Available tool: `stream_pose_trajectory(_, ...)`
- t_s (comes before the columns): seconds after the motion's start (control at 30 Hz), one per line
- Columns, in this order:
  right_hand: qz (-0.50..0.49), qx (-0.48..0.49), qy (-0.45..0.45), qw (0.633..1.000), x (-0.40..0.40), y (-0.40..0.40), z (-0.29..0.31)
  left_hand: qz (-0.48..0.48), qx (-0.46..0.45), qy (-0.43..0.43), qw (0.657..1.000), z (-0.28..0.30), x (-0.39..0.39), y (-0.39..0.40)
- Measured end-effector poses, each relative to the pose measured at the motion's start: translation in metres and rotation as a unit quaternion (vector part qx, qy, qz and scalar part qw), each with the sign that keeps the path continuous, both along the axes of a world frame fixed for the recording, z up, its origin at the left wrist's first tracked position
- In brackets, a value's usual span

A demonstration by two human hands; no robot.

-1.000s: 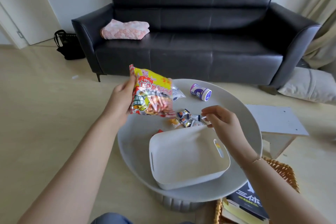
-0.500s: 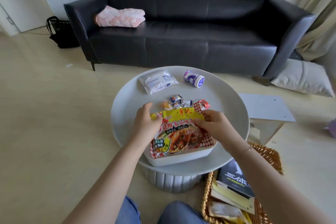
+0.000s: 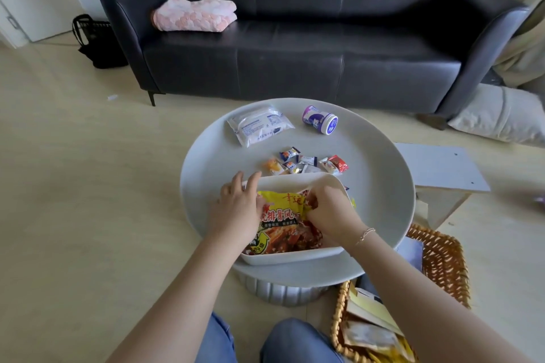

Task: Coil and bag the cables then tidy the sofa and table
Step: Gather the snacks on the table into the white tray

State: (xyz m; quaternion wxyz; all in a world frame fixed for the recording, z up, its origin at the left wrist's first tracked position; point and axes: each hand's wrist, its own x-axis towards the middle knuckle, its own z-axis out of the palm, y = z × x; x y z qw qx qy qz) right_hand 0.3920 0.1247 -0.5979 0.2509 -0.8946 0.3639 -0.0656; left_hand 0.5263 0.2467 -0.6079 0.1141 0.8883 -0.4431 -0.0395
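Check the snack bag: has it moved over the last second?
Yes. The snack bag was held up over the table's far side; now it lies down in the white bin at the near edge, with both hands on it.

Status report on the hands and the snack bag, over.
Both hands, left hand and right hand, pressing yellow-red snack bag into white plastic bin. Wrapped candies loose behind.
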Motion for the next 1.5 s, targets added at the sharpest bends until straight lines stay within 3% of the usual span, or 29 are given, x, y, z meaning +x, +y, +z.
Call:
stream_pose_trajectory(0.2,-0.019,0.017,0.018,1.0,0.004,-0.005,0.004,0.011,-0.064,0.069,0.995,-0.001,0.003,-0.002)
stream_pose_trajectory(0.4,0.001,0.046,0.033,0.998,0.004,0.002,0.001,-0.01,-0.057,0.093,0.994,0.006,0.007,-0.001)
stream_pose_trajectory(0.5,0.018,0.146,0.053,0.988,-0.004,-0.007,0.01,-0.002,-0.022,0.194,0.981,0.02,0.015,-0.007)
stream_pose_trajectory(0.6,-0.001,0.065,0.058,0.996,-0.01,-0.02,0.028,0.038,-0.013,0.309,0.95,0.033,0.035,-0.022)
stream_pose_trajectory(0.7,-0.076,-0.002,-0.065,0.995,-0.018,-0.04,0.04,0.073,-0.035,0.262,0.962,0.036,0.061,-0.042)
stream_pose_trajectory(0.77,-0.114,-0.012,-0.089,0.989,-0.025,-0.057,0.041,0.083,-0.01,0.233,0.969,0.035,0.072,-0.055)
stream_pose_trajectory(0.9,-0.052,0.017,0.079,0.995,-0.039,-0.092,0.021,0.026,0.189,0.227,0.955,0.034,0.071,-0.077)
stream_pose_trajectory(0.97,-0.011,0.065,0.121,0.991,-0.042,-0.097,0.009,0.001,0.222,0.197,0.955,0.034,0.068,-0.084)
stream_pose_trajectory(1.13,0.056,0.028,0.102,0.993,-0.036,-0.098,-0.012,-0.006,0.182,0.184,0.966,0.021,0.073,-0.091)
stream_pose_trajectory(1.3,0.075,0.015,0.052,0.996,-0.026,-0.103,-0.021,-0.031,0.071,0.158,0.984,0.02,0.081,-0.107)
stream_pose_trajectory(1.5,0.034,-0.013,0.062,0.997,-0.021,-0.108,-0.021,-0.104,0.144,0.133,0.975,0.009,0.069,-0.126)
